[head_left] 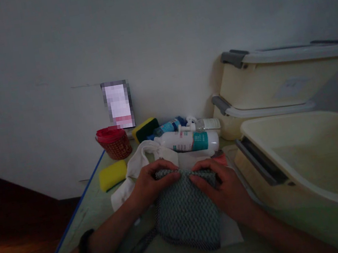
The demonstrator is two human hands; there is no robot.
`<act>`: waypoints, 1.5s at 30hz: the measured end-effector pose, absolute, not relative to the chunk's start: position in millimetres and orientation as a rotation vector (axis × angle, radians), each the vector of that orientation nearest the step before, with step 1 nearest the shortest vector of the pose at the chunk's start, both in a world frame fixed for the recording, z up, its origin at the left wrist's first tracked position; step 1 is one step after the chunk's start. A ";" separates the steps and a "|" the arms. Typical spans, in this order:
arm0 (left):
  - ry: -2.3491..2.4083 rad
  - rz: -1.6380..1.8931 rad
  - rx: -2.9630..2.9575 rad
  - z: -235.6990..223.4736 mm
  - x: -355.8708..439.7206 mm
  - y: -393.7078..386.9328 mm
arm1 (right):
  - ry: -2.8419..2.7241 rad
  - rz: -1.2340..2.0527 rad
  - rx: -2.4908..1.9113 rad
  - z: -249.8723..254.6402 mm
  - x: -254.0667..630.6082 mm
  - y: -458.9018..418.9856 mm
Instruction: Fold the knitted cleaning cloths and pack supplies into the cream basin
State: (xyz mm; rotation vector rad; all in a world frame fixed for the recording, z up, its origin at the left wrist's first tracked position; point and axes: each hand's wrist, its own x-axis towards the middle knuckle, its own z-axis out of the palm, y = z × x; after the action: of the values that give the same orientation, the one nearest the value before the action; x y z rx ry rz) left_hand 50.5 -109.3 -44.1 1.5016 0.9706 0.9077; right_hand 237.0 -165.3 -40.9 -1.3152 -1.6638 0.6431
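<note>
A grey-green waffle-weave cloth (186,213) lies folded on the table in front of me. My left hand (150,184) grips its far left edge, fingers curled over the fold. My right hand (223,186) grips the far right edge the same way. A white cloth (136,163) lies bunched just beyond my left hand, partly under the waffle cloth. A white paper or sheet (232,230) shows under the cloth at the right.
Beyond the cloths lie a white bottle with a teal label (190,140), a clear pump bottle (204,125), a blue bottle (169,126), two yellow sponges (112,174) (145,129) and a small red basket (114,143). Cream storage bins (277,83) and an open tub (314,154) stand at the right. The table edge (74,214) runs left.
</note>
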 end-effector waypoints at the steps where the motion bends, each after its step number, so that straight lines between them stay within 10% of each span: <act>1: 0.949 0.914 1.491 -45.4 50.4 -109.0 | -1.669 0.631 -1.314 -40.8 237.0 -165.3; 45: 0.760 0.981 1.986 -42.8 53.1 -120.1 | -1.838 0.383 -1.141 -40.6 235.3 -169.2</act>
State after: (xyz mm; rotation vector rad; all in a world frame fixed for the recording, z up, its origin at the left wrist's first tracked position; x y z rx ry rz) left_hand 53.1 -120.1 -42.8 1.9859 0.7603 0.9812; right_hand 235.3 -169.2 -40.6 -1.1413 -1.8380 0.3829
